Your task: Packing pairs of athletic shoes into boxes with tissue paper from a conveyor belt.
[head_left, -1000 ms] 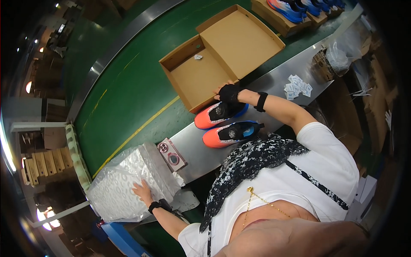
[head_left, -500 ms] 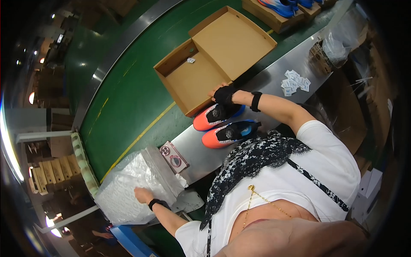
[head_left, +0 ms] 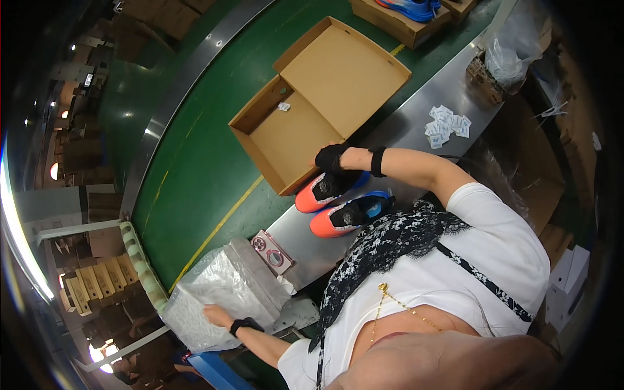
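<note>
My right hand [head_left: 331, 157], in a black fingerless glove with a black wristband, sits on the upper of two orange, black and blue shoes [head_left: 325, 190] where it meets the near edge of an open brown cardboard box [head_left: 286, 140]. Its fingers are hidden, so I cannot tell whether it grips anything. The second shoe [head_left: 344, 218] lies just below on the steel bench [head_left: 416, 146]. My left hand [head_left: 218, 316], with a black wrist strap, lies flat with fingers spread on a stack of white paper in a clear plastic bag [head_left: 221, 289].
The box lies on a green conveyor belt [head_left: 195, 162] with a yellow line. A small white packet [head_left: 284, 106] lies inside the box. Several more packets [head_left: 445, 122] lie on the bench. A pink-framed card [head_left: 274, 252] sits by the bag. Another box with blue shoes [head_left: 406, 10] is farther up.
My left hand has slid a little lower on the paper stack. My right hand stays at the upper shoe and box edge. The view has shifted slightly.
</note>
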Demonstrator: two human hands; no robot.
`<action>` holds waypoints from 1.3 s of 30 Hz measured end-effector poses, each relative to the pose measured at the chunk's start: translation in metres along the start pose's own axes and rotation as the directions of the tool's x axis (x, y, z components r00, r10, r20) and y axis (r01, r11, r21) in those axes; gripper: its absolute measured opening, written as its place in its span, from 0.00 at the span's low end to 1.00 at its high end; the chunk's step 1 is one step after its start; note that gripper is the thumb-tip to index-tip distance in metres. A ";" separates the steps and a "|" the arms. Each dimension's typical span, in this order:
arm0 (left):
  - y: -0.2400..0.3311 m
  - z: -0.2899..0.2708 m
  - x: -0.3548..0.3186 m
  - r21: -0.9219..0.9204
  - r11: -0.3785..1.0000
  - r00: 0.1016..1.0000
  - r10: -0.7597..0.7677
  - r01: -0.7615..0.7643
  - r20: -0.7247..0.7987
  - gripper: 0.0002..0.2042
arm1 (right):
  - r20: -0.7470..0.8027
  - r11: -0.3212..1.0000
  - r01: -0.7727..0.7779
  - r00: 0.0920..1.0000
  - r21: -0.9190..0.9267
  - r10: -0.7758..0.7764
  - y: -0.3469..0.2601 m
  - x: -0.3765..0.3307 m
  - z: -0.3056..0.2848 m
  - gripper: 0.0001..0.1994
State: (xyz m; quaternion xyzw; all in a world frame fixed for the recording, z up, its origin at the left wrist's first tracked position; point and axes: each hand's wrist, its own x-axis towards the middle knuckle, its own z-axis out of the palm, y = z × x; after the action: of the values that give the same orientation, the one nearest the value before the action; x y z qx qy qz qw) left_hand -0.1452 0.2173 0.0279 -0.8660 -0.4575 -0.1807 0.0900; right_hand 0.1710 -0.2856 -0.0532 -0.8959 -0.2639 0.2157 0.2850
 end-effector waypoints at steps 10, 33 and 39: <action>0.327 -0.152 -0.027 -0.894 0.423 0.931 0.364 -0.145 0.022 0.09 | -0.218 0.795 0.553 0.832 0.249 -0.511 -0.067 -0.026 -0.041 0.30; 0.349 0.019 -0.039 -0.281 0.890 0.871 0.427 -0.358 0.242 0.40 | -0.811 0.876 0.140 -0.335 0.461 0.480 0.179 -0.094 -0.212 0.27; 0.341 0.076 -0.040 -0.686 0.391 0.553 0.408 0.613 0.726 0.32 | -0.858 0.851 -0.111 -0.082 0.514 0.507 0.183 -0.121 -0.198 0.34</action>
State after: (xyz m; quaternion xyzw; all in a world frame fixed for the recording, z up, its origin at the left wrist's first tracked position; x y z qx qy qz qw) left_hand 0.1326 0.0189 -0.0547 -0.6981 -0.3238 0.0224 -0.6382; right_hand 0.2482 -0.5639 0.0083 -0.7650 0.2636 -0.3779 0.4500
